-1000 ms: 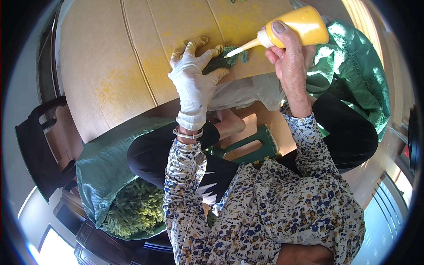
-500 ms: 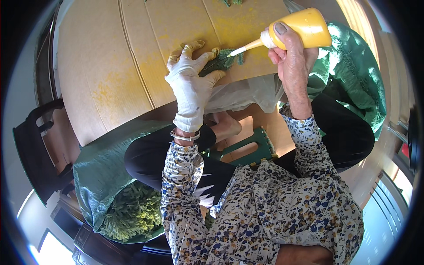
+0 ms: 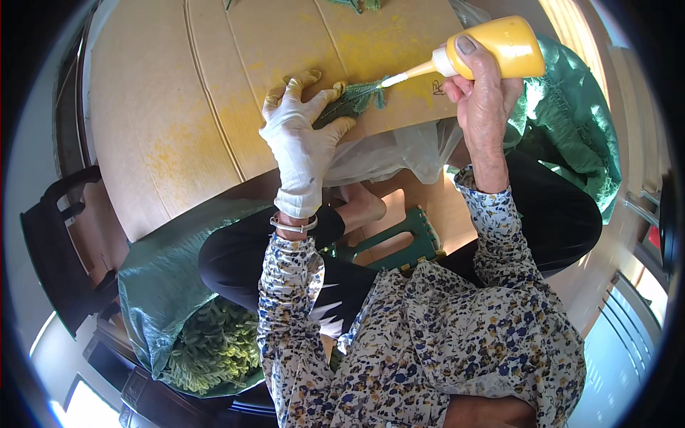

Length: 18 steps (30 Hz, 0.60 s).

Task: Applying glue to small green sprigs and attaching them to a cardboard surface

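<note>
Our right hand [image 3: 485,100] is now farther from our left hand [image 3: 298,139]; we bring the nozzle [image 3: 419,70] of the yellow bottle [image 3: 505,48] from mid-sprig to the outer end of the green sprig [image 3: 345,107].

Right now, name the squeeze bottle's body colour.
The squeeze bottle looks yellow, best in the head view.

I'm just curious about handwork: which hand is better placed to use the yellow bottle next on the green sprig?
Probably the right hand: it grips the yellow bottle, whose nozzle points at the sprig. The gloved left hand holds the sprig on the cardboard.
</note>
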Motion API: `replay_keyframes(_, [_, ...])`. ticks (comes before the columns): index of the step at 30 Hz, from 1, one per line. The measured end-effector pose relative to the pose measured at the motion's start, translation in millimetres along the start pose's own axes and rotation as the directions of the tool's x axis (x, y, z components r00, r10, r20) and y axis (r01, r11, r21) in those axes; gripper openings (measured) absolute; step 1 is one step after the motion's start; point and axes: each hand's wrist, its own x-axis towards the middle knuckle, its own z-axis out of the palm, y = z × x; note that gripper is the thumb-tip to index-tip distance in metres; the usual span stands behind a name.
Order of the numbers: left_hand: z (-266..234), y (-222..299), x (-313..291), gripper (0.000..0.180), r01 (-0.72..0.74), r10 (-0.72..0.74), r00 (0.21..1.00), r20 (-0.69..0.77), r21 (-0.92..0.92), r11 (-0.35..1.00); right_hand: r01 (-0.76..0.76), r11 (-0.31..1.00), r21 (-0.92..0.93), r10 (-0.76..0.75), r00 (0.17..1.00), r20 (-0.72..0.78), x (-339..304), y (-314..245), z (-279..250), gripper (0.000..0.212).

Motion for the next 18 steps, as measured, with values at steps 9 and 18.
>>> replay_keyframes(9, [-1.8, 1.4, 0.1, 0.048, 0.007, -0.007, 1.000, 0.020, 0.002, 1.000, 0.005, 1.000, 0.015, -0.005, 1.000, 0.003, 2.9, -3.8, -5.3, 0.019])
replay_keyframes(18, [-3.8, -0.6, -1.6, 0.047, -0.014, 0.014, 1.000, 0.019, 0.014, 1.000, 0.032, 0.999, 0.023, -0.032, 0.999, -0.015, 6.3, -6.2, -6.9, 0.018])
